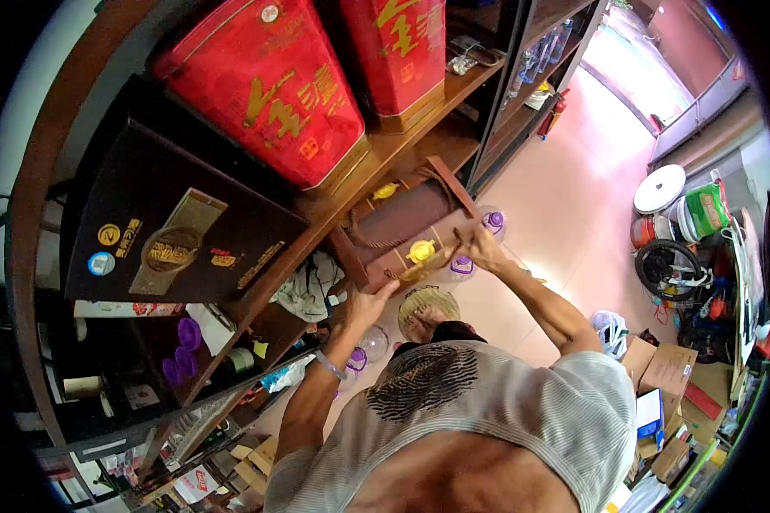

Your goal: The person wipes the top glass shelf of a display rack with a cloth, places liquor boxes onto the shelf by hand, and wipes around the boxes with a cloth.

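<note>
A brown gift box [411, 215] with rope handles and yellow clasps lies at the edge of the wooden shelf, in front of me. My left hand [370, 308] is closed at its near left corner, with a bracelet on that wrist. At the near right corner, my right hand [483, 250] has its fingers bent against the box. A tan strip, perhaps a rope handle, runs along the near edge between both hands. The undersides of the fingers are hidden.
Red tins [269, 94] and a large black box [167, 227] stand on the shelf [316, 229]. Plastic bottles with purple caps [494, 221] and a round stool [428, 309] are below. Cardboard boxes [667, 372] are piled at the right; a fire extinguisher [553, 117] stands farther off.
</note>
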Demonstrator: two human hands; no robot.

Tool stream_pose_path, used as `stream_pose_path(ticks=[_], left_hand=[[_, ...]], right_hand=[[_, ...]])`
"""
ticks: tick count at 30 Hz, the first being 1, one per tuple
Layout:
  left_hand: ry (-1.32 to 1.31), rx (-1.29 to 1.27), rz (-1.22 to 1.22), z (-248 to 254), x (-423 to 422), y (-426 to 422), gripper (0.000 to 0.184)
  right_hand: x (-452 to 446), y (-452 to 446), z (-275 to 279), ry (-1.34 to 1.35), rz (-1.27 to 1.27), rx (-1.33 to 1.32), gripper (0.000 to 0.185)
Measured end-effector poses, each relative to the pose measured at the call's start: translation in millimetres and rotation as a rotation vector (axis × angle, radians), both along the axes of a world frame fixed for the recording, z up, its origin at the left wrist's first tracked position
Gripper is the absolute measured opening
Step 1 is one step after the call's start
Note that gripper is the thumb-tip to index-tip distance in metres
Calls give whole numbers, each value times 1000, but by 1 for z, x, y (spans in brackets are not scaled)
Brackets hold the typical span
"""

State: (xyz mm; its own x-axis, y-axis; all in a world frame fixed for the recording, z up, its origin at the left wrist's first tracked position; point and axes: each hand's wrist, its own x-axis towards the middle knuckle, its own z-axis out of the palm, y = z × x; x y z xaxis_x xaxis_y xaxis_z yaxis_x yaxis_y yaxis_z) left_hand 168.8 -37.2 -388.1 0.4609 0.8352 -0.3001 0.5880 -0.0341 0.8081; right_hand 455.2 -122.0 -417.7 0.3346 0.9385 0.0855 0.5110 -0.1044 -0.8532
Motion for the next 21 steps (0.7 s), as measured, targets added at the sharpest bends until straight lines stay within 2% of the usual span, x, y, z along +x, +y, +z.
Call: stream_pose_path(ticks=[2, 3, 4, 5, 6, 8, 9, 10, 11, 13, 14, 15, 16, 17, 18, 21], left_hand=[[-80, -170, -124, 30, 9, -10, 59], [66, -319, -120, 74, 21, -17, 57], [197, -445, -115, 102, 31, -23, 56], [-168, -93, -188, 56, 23, -33, 52], [-256, 131, -266, 43, 26, -33, 49], [-239, 80, -350, 84, 35, -26, 71], [-230, 54, -392, 104, 40, -22, 82], [-241, 102, -417, 118, 41, -20, 90], [-252, 150, -442, 133, 42, -17, 97], [-218, 387, -519, 169, 69, -16, 106], [-194, 481, -540, 189, 79, -16, 110], [-149, 518, -536, 229, 88, -26, 113], [-104, 542, -528, 257, 94, -26, 116], [-247, 818, -506, 275, 101, -25, 116], [-389, 1097, -478, 292, 108, -21, 115], [-474, 1241, -445, 358, 106, -33, 108]], right_hand=[[4, -31, 41, -18, 61, -88, 27], [16, -50, -13, -224, -51, 195, 21], [22, -63, 4, -167, 20, 158, 22], [32, -79, -7, -256, -21, 141, 28], [42, -96, -20, -344, -63, 122, 36], [31, -101, 85, -305, -65, -52, 39], [29, -104, 82, -79, -142, -174, 38], [12, -100, 123, -84, -126, -16, 43], [12, -101, 118, 252, -193, 167, 47], [29, -105, 157, 1012, -222, 429, 60], [30, -111, 190, 1434, -186, 476, 69], [43, -115, 186, 1010, -123, 551, 69], [57, -119, 183, 491, -170, 606, 70], [70, -123, 179, 88, -283, 685, 70], [80, -120, 186, 36, -304, 678, 70], [64, -92, 258, -74, -553, 1021, 37]])
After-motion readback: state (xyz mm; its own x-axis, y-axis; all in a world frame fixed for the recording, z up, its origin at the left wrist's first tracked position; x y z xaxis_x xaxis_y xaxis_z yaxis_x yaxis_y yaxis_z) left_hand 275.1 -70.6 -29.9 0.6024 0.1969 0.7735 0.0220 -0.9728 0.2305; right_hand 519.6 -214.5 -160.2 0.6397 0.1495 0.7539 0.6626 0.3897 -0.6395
